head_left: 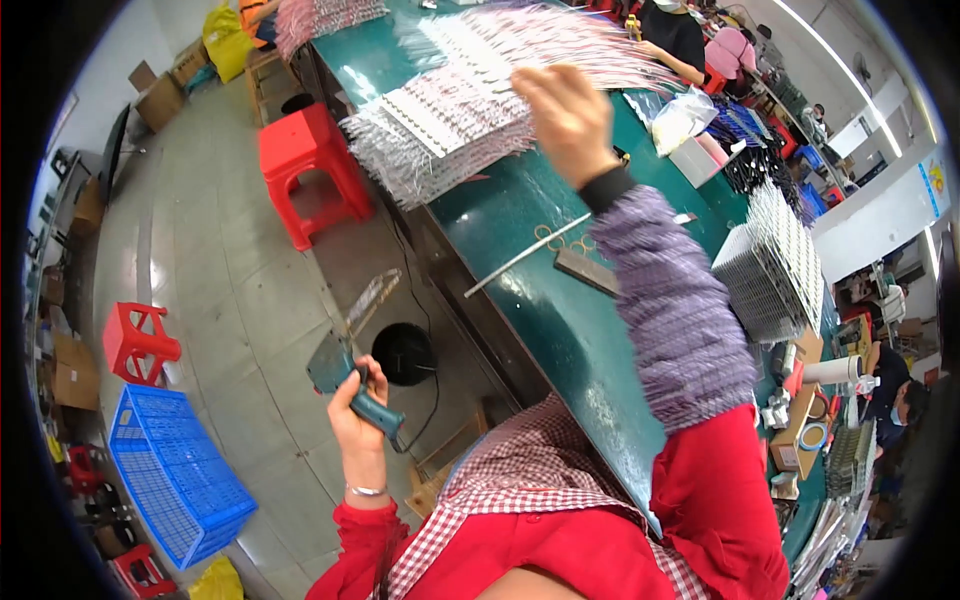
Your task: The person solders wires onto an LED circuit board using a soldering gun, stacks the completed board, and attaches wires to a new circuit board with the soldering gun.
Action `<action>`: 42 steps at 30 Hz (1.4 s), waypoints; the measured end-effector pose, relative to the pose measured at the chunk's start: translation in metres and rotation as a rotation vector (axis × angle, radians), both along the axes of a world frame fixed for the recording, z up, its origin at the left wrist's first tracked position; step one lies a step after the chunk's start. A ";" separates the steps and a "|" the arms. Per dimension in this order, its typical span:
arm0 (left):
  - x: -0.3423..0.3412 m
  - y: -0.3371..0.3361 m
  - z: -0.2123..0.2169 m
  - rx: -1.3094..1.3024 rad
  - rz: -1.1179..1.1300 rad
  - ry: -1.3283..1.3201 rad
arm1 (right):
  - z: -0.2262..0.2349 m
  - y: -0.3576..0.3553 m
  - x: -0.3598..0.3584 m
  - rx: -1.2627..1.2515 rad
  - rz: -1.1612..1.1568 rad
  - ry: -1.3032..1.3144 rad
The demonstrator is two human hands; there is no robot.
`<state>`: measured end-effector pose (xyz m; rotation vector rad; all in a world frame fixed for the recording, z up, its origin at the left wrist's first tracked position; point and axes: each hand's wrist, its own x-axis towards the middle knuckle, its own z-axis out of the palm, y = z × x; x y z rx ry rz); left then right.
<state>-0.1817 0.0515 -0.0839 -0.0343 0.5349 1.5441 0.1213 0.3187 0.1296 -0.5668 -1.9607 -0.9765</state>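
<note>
Cutter (352, 375) gripped in left hand (356, 405) — right hand (567, 118) on wired strips (470, 105).

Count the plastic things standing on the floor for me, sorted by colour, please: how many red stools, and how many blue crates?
Red plastic stools: 3 – one by the bench, one near the crate, one at the lower edge, partly cut off.
Blue plastic crates: 1.
Total: 4
</note>
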 end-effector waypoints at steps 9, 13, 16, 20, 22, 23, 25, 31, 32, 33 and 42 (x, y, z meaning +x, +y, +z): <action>-0.006 -0.019 -0.005 0.039 0.009 -0.025 | -0.128 0.031 -0.043 -0.363 -0.067 0.039; 0.000 0.000 -0.001 0.106 -0.033 -0.026 | -0.131 -0.036 0.017 -0.466 -0.220 0.291; 0.015 0.019 0.003 0.132 -0.097 -0.033 | -0.162 -0.117 0.075 -0.656 -0.465 0.505; 0.033 0.034 0.013 0.161 -0.198 -0.037 | -0.194 -0.166 0.102 -0.880 -0.514 0.480; 0.048 0.039 0.024 0.180 -0.245 -0.038 | -0.201 -0.163 0.101 -0.887 -0.436 0.575; 0.058 0.041 0.030 0.187 -0.278 -0.075 | -0.203 -0.165 0.102 -0.916 -0.415 0.566; 0.075 0.042 0.035 0.223 -0.336 -0.106 | -0.202 -0.174 0.107 -0.956 -0.294 0.534; 0.112 0.034 0.043 0.180 -0.444 -0.144 | -0.126 -0.211 0.179 -0.738 -0.217 0.624; 0.116 0.032 0.043 0.162 -0.464 -0.125 | -0.097 -0.222 0.210 -0.560 -0.343 0.645; 0.120 0.032 0.043 0.165 -0.471 -0.128 | -0.075 -0.231 0.245 -0.373 -0.545 0.564; 0.162 0.034 0.048 0.063 -0.618 -0.112 | -0.028 -0.255 0.483 -0.779 -1.319 0.875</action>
